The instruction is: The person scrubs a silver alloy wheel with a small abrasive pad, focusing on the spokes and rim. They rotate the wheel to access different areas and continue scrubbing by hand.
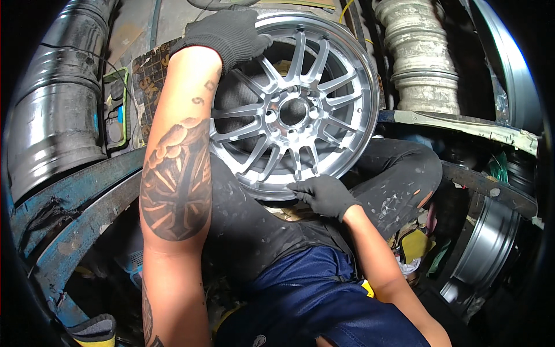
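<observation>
A silver multi-spoke alloy wheel (293, 144) leans in front of me, its face tilted toward me and its lower edge between my thighs. My left hand (228, 36), in a dark grey knit glove, is closed over the wheel's upper left edge, with one digit reaching in toward the spokes. At the bottom edge my right hand (325, 196), gloved the same way, pinches the rim lip between thumb and fingers. The fingers behind the rim are partly hidden. Through the gaps between the spokes a dark grey surface shows.
Stacked bare wheel barrels (58, 98) stand at the left, and dull, whitish ones (419, 58) at the upper right. Another silver rim (485, 243) lies low on the right. A worn blue metal beam (81, 185) runs beside my left arm. Printed cardboard (151, 87) lies behind that arm.
</observation>
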`<state>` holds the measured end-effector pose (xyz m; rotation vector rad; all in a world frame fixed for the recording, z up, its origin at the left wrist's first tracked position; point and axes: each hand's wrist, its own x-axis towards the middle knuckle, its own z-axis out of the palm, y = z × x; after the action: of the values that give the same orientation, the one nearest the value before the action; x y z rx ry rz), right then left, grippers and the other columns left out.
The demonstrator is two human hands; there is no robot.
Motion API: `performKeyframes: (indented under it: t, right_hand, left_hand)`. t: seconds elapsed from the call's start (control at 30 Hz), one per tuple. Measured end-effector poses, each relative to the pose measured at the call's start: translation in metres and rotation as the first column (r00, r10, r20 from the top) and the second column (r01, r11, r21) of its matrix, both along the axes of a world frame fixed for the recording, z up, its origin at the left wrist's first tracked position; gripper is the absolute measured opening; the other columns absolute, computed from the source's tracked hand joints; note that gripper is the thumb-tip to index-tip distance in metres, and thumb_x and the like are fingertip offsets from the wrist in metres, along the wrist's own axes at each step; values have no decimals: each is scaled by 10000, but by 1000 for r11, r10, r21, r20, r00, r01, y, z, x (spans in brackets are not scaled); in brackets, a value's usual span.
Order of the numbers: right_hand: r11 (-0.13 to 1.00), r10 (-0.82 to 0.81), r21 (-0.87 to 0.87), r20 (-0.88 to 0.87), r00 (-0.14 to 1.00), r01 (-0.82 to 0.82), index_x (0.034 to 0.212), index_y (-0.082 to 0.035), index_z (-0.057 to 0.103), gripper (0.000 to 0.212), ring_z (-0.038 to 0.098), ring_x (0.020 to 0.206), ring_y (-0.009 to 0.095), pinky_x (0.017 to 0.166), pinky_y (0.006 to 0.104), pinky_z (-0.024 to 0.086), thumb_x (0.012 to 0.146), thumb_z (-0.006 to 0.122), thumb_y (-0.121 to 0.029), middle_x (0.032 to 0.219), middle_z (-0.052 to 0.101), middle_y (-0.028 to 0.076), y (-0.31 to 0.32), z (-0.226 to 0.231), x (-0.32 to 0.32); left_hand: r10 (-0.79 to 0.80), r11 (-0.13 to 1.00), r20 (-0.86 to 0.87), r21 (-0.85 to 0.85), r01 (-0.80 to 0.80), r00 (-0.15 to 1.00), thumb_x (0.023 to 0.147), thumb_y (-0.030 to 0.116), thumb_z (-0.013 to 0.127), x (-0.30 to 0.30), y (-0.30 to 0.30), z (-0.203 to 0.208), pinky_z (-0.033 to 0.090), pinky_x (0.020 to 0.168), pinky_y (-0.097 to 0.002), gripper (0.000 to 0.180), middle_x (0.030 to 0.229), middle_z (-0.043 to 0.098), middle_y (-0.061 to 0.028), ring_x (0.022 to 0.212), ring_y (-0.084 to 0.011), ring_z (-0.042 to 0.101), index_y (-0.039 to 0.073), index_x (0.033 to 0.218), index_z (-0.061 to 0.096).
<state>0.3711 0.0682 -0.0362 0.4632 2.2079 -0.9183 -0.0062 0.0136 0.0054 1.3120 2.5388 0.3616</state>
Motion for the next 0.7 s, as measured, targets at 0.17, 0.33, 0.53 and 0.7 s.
performKeyframes:
  t: [0.17, 0.33, 0.53, 0.7]
  right_hand:
    - [995, -31, 98, -34, 999, 34, 1324, -260, 747, 340, 724, 970, 419, 861, 503, 567, 994, 690, -315, 1050, 767, 188, -2, 1, 7]
    - [995, 0, 102, -2, 1000, 1, 1318, -262, 752, 351, 725, 971, 411, 861, 508, 566, 972, 695, -284, 1060, 766, 187, -4, 5, -2]
    - [974, 158, 159, 42, 987, -163, 1274, -251, 770, 352, 731, 1012, 398, 900, 516, 577, 955, 624, -274, 1104, 769, 174, -8, 5, -10]
    - [970, 180, 154, 63, 982, -188, 1235, -223, 785, 329, 731, 1006, 402, 904, 516, 573, 956, 627, -291, 1088, 768, 174, -10, 1, -10]
  left_hand:
    - [-38, 999, -23, 6, 39, 999, 915, 476, 686, 16, -1, 38, 548, 990, -483, 498, 1165, 744, -234, 1099, -403, 725, 41, 1151, 741]
    - [-31, 998, -6, 46, 31, 1000, 919, 470, 684, 16, -12, 43, 552, 978, -492, 505, 1158, 741, -242, 1091, -399, 728, 13, 1129, 732]
    - [54, 994, 6, -98, -54, 999, 925, 489, 672, 16, 3, 32, 561, 1007, -516, 522, 1270, 734, -176, 1163, -343, 727, 116, 1287, 716]
    - [4, 1000, 29, -23, -3, 1000, 964, 527, 672, 10, 2, 16, 543, 1051, -471, 602, 1259, 739, -185, 1178, -378, 711, 128, 1413, 638]
